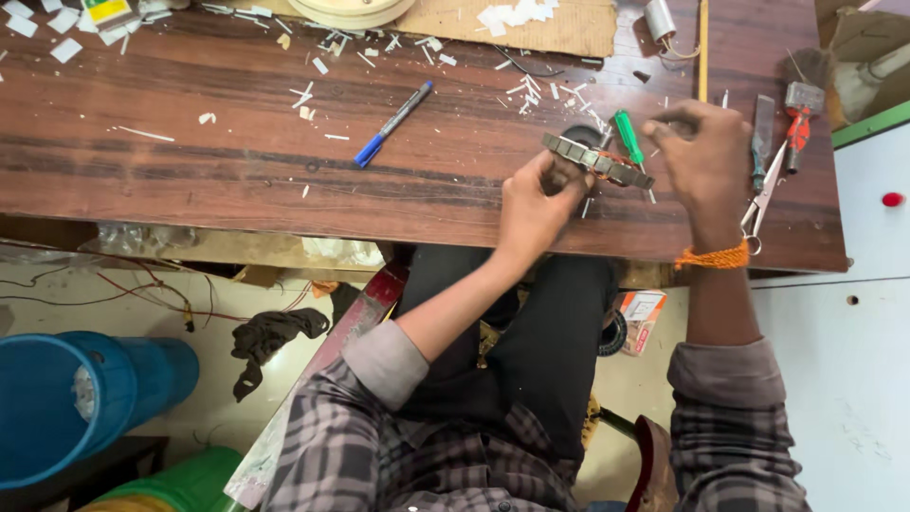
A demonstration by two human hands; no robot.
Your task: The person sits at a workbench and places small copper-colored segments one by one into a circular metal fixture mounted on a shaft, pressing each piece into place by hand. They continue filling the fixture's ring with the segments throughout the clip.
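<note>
Plaid grey sleeves, rolled at the forearms, lie closest to the lens and lead up to both hands at the near edge of a long dark wooden workbench (pixel 190 161).

Well below and to the left of the hands, on the floor, stands a round blue plastic bin (pixel 57 398). Just above the hands, at the far side of the bench, lies a flat sheet of brown cardboard (pixel 569 28) strewn with white paper scraps.

Between the two hands sits a ring-shaped grey metal stator core with copper winding (pixel 597 159), tilted on edge over the bench. The left hand (pixel 531 210) is closed on its nearer left rim, thumb up against the laminations. The right hand (pixel 703 156), with an orange thread at the wrist, has its fingers curled at the ring's right end; whether they truly pinch it cannot be told.

Right beside the right hand lie grey steel scissors with red handles (pixel 773 175), and next to them a flat metal file (pixel 763 133). Just behind the ring, between the hands, lies a green-handled screwdriver (pixel 627 136). Well to the left of the left hand rests a blue-capped marker pen (pixel 391 125), with white slivers scattered round it.
</note>
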